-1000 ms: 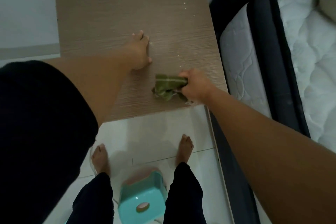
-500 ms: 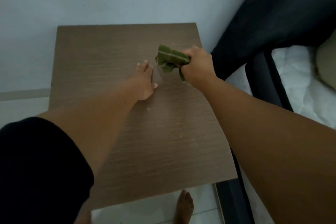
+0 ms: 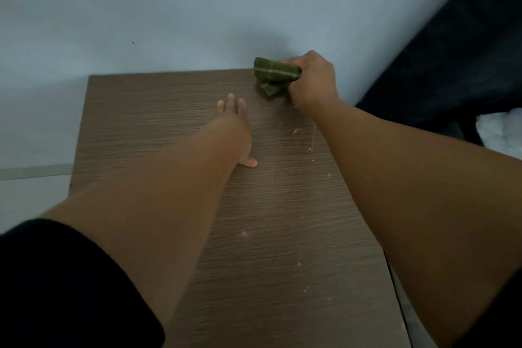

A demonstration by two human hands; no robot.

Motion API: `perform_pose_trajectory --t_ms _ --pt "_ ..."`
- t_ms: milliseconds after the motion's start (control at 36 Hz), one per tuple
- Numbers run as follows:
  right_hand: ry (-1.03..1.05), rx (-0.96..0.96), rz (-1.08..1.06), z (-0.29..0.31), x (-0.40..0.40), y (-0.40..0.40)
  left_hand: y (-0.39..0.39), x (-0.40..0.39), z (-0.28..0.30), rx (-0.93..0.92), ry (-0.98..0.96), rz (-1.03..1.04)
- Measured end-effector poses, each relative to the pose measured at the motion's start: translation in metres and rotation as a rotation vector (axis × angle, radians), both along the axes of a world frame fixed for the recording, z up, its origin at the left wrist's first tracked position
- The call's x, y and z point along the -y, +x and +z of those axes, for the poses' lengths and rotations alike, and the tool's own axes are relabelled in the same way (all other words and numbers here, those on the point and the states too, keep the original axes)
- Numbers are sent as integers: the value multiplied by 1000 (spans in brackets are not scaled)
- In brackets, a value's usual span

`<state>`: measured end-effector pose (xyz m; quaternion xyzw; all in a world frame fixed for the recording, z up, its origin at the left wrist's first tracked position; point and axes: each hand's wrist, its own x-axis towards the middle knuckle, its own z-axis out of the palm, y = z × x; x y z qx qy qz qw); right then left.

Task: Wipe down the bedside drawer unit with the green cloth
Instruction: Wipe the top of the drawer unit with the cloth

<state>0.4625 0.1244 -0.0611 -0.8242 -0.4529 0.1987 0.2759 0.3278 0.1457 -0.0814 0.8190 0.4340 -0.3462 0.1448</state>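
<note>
The right hand (image 3: 312, 78) grips a bunched green cloth (image 3: 273, 75) at the far right corner of the brown wood-grain top of the bedside drawer unit (image 3: 282, 206), close to the pale grey wall (image 3: 197, 8). The left hand (image 3: 236, 128) lies flat on the top, fingers straight, near its middle. Small white specks and smears (image 3: 303, 140) mark the surface between the forearms. A dark padded bed frame (image 3: 452, 59) stands to the right.
</note>
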Motion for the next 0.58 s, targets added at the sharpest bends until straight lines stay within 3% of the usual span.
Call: perform_pose_trajectory --t_ms 333,583 --pt "-61 16 -45 -38 -44 11 -3 -10 -16 81 -43 92" --pt "-159 46 61 -26 -40 17 -3 -10 -15 80 -41 85"
